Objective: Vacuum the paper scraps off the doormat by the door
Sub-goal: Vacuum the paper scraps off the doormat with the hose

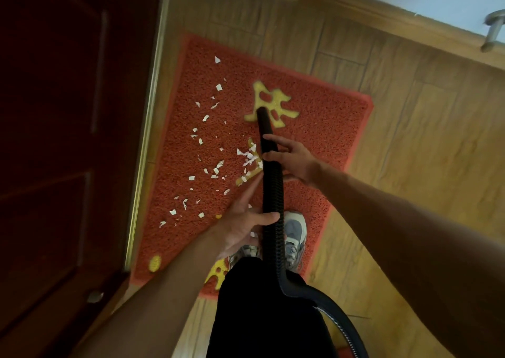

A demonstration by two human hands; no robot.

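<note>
A red doormat (314, 128) with yellow characters lies on the wooden floor beside the door. Several white paper scraps (216, 163) are scattered over its left half, with a denser cluster (250, 156) near the hose. A black ribbed vacuum hose (272, 193) runs up the middle of the view, and its open end (263, 111) hovers over a yellow character. My right hand (292, 160) grips the hose from the right, just behind the smooth end piece. My left hand (243, 223) is lower down, its fingers straight and its thumb laid across the hose.
A dark red door (60, 139) and a metal threshold strip (144, 139) border the mat's left edge. My grey shoe (295, 232) stands on the mat's near part. A baseboard (382, 15), a white wall and a metal handle (493, 32) are at the upper right.
</note>
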